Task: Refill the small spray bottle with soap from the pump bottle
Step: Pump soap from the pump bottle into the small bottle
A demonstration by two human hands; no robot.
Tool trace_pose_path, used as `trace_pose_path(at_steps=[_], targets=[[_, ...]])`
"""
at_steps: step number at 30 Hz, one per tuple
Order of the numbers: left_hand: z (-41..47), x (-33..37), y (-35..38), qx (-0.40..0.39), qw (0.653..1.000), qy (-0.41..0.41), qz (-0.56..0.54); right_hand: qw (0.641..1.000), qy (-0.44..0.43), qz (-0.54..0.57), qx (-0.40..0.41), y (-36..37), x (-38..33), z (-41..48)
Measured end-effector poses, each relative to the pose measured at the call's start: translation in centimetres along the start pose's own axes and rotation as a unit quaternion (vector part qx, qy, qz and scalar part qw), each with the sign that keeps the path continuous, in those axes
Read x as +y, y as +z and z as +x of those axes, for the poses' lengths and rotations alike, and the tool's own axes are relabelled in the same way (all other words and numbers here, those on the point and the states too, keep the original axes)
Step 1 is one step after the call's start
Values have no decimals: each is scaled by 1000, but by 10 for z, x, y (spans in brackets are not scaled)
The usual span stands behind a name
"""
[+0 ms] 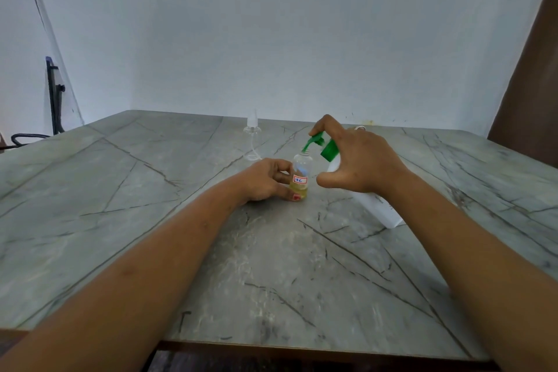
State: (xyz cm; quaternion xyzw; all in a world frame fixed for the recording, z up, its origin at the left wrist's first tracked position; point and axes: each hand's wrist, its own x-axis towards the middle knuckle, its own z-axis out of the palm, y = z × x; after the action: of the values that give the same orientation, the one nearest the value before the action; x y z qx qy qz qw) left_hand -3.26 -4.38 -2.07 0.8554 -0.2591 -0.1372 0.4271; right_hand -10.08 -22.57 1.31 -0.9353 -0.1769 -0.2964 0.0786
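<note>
A small clear spray bottle [301, 174] stands uncapped on the grey marble table [151, 205], with yellowish liquid in its bottom and a white label with red writing. My left hand [265, 180] grips it at the side. A white pump bottle [380, 208] with a green pump head [320, 143] is tilted toward it, the nozzle tip at the small bottle's mouth. My right hand [359, 160] holds the pump bottle around its neck, with a finger on top of the pump head. The spray bottle's clear spray top [252, 136] with its dip tube lies behind on the table.
The table's front edge runs near the bottom of the view. A pale wall stands right behind the table. A dark stand [56, 100] is at the far left and a brown panel [531, 84] at the right.
</note>
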Motion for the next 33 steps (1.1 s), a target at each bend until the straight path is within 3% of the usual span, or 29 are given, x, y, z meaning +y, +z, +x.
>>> trace_pose_path(at_steps=[7,19,33], targets=[[-1,0,0,0,1000,3,-9,1000,-6,-21,-1,2,-3,0],[-1,0,-1,-15,1000,4,-20,995,32,-45,-86,-2,-3,-6],[0,-1,0,-5,1000,-2,-8,992,36,-113,-36,3,-14,-5]])
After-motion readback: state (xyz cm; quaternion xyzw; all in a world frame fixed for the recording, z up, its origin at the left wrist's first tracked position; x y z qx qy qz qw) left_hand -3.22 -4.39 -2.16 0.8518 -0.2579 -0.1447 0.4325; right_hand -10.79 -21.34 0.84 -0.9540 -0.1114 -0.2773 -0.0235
